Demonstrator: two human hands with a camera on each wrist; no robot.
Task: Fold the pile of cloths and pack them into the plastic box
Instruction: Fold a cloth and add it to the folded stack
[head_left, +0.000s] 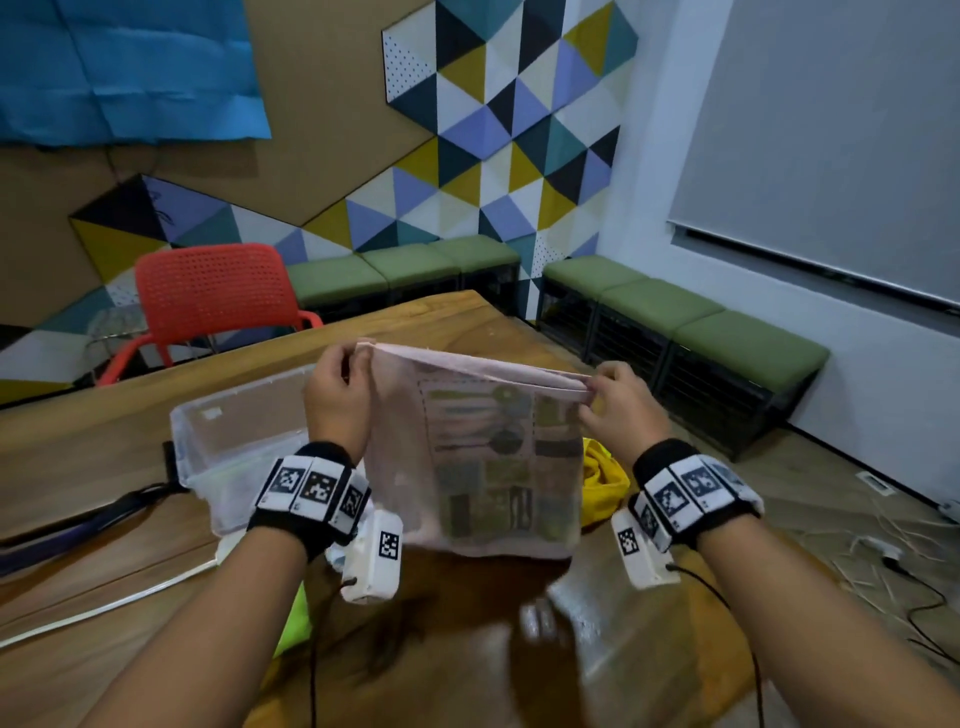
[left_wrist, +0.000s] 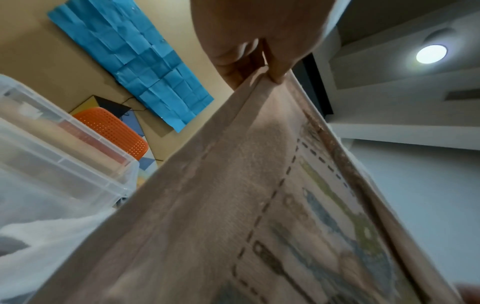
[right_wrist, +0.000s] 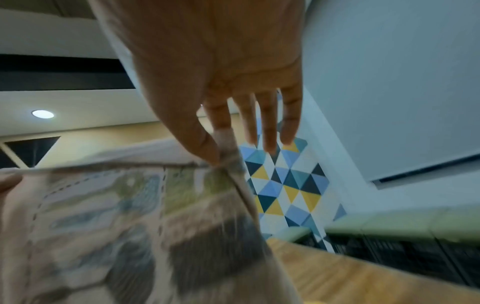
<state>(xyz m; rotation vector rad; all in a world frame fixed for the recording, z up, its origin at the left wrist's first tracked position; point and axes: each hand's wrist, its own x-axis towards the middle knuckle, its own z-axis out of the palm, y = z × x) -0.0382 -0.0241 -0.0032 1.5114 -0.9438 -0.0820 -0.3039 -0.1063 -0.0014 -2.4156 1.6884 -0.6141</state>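
Beside the clear plastic box (head_left: 208, 441), both hands hold a pink cloth (head_left: 478, 457).

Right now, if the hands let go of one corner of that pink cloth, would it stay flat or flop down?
Probably flop. The pink cloth hangs limp below the left hand and right hand, which pinch its top corners, so it looks soft, not stiff. It seems light too: fingertips alone hold it. It likely would not slide off, being pinched.

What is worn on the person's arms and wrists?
Bare forearms, no sleeves. Each wrist has a black band carrying white tiles with black square codes. Under each hangs a white box with one code; a thin black cable leaves the right one.
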